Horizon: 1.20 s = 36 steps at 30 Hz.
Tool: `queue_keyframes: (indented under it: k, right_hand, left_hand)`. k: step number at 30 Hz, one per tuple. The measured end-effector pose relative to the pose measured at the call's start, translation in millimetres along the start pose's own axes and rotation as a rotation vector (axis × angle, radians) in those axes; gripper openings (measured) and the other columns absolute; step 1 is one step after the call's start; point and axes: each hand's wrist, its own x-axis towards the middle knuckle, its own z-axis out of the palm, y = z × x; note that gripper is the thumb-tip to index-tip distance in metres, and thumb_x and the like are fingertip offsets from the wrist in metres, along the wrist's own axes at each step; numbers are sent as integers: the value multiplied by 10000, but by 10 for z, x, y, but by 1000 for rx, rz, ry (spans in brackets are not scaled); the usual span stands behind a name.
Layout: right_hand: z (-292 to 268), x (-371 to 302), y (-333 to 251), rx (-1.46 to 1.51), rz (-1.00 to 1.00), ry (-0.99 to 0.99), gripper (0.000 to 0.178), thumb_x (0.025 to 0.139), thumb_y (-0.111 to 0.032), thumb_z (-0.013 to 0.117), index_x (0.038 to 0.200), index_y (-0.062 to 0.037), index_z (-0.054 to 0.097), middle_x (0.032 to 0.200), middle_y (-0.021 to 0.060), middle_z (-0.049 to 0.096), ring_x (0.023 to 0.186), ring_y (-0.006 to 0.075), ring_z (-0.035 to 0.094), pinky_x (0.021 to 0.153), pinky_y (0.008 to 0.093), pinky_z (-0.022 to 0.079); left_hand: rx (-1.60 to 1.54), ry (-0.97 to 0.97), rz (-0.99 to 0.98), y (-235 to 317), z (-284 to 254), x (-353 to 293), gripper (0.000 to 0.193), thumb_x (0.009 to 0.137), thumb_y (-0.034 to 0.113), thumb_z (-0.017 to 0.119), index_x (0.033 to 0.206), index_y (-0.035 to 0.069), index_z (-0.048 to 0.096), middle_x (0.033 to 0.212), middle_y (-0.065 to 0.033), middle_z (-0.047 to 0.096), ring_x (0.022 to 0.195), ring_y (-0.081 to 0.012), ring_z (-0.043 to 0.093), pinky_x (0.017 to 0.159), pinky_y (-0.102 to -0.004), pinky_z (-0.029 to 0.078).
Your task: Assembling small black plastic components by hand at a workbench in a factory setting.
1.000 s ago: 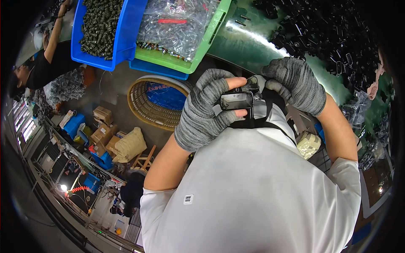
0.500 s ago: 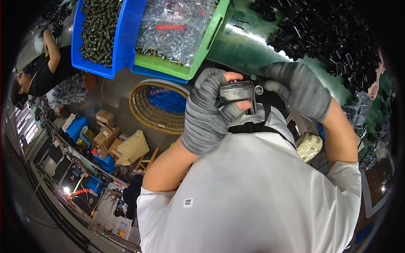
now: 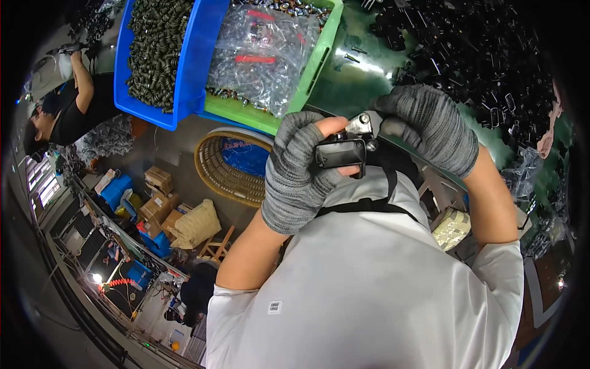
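Observation:
My left hand (image 3: 295, 169), in a grey knitted glove with bare fingertips, grips a small black metal part (image 3: 340, 154) between thumb and fingers. A silver-grey lever-like piece (image 3: 360, 125) with a round pin head stands up at that part's upper right end, close to my right hand. My right hand (image 3: 430, 126), gloved alike, is curled just right of the part, its thumb bent toward the fingers. Whatever sits in those fingers, if anything, is hidden. Both hands are held in front of my body at the near edge of the green work table (image 3: 344, 77).
A blue bin (image 3: 192, 61) of dark springs and a green bin (image 3: 322, 55) with clear plastic bags and small metal pieces stand at upper left. Black parts (image 3: 473, 55) heap at upper right. A round basket (image 3: 206, 163) stands below the bins. Another person (image 3: 80, 101) is far left.
The black part has turned in my left hand, and the silver-grey piece now points upward. My right hand stays beside it. The bins appear slightly lower and further right in view.

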Motion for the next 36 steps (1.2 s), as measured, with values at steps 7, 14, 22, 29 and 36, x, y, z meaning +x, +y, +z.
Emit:
queue_keyframes:
  k: [7, 14, 22, 29, 36]
  right_hand:
    - [38, -83, 158, -38, -83, 84, 293, 882, -199, 710, 1103, -7, 703, 972, 166, 712, 882, 367, 674, 820, 424, 539]
    - [-98, 17, -8, 111, 345, -353, 284, 935, -322, 637, 1076, -90, 721, 930, 178, 713, 897, 350, 696, 801, 442, 545]
    - [-62, -84, 14, 19, 312, -277, 318, 942, -374, 633, 1165, -156, 696, 871, 162, 719, 841, 369, 702, 767, 470, 558]
    - [42, 79, -80, -6, 382, -298, 348, 956, -369, 612, 1202, -132, 679, 999, 182, 713, 884, 375, 695, 812, 471, 557]
    - [-187, -216, 75, 130, 109, -14, 375, 890, -290, 707, 1156, -26, 710, 1052, 174, 716, 978, 357, 687, 887, 432, 548]
  left_hand:
    - [-56, 36, -97, -5, 101, 67, 607, 681, 142, 894, 1222, 77, 627, 1083, -118, 596, 973, -260, 624, 860, -361, 521]
    - [-370, -160, -553, -216, -59, 62, 488, 913, 267, 759, 1276, 4, 566, 1154, -94, 670, 1018, -190, 657, 896, -330, 535]
    - [-407, -147, -396, -322, -22, 140, 583, 892, 409, 769, 1278, 14, 582, 1139, -39, 630, 1012, -146, 587, 912, -293, 473]
    - [-116, 42, -314, -155, 100, 126, 600, 850, 471, 790, 1253, 67, 603, 1091, -53, 657, 999, -161, 625, 919, -314, 501]
    - [-97, -133, -7, 4, 70, 285, 601, 688, 149, 893, 1225, 110, 625, 1058, -105, 588, 944, -274, 623, 826, -348, 518]
